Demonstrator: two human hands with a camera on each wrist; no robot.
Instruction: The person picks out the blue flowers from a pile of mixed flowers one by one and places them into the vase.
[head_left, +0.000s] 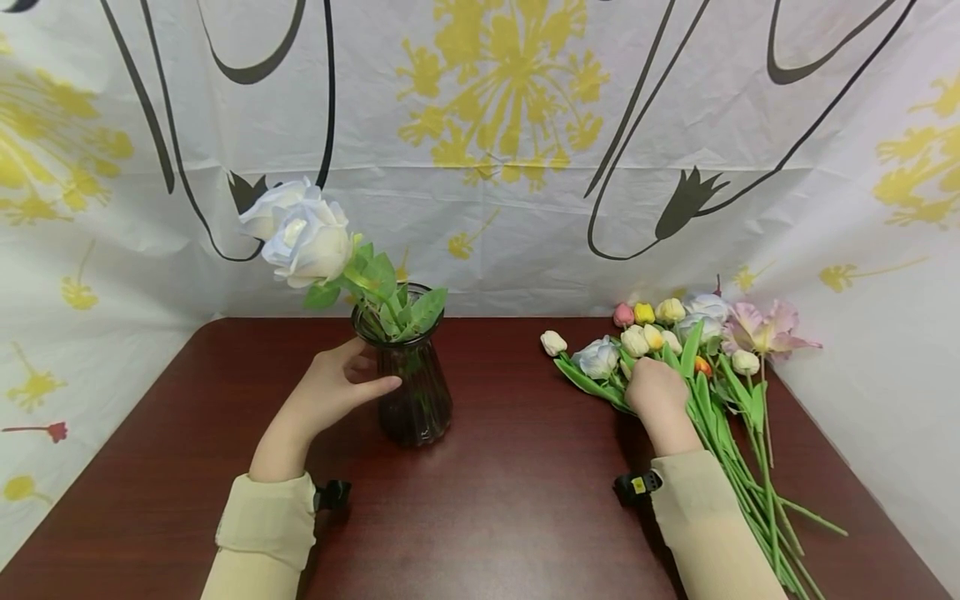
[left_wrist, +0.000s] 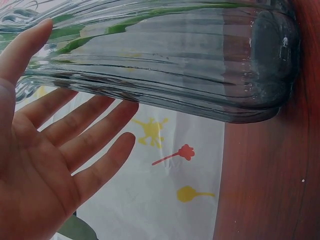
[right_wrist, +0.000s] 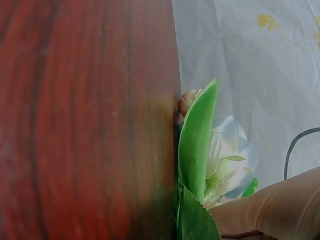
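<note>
A ribbed dark glass vase (head_left: 416, 396) stands on the table, holding pale blue-white roses (head_left: 307, 237) that lean left over its rim. At its left side is my left hand (head_left: 330, 387), thumb across the front of the glass. In the left wrist view its fingers (left_wrist: 100, 132) are spread and nearly straight, with tips along the glass. My right hand (head_left: 660, 392) is among the loose flowers on the right, its fingertips hidden from above. A green leaf (right_wrist: 197, 145) and a pale rose (right_wrist: 232, 155) show beside its finger in the right wrist view; I cannot tell what it grips.
Tulips (head_left: 641, 337) in white, yellow, pink and orange lie with a pink lily-like bloom (head_left: 765, 329) at the back right. Their long green stems (head_left: 757, 492) run toward the front right. A patterned white cloth (head_left: 495, 233) hangs behind the dark red-brown table (head_left: 517, 500).
</note>
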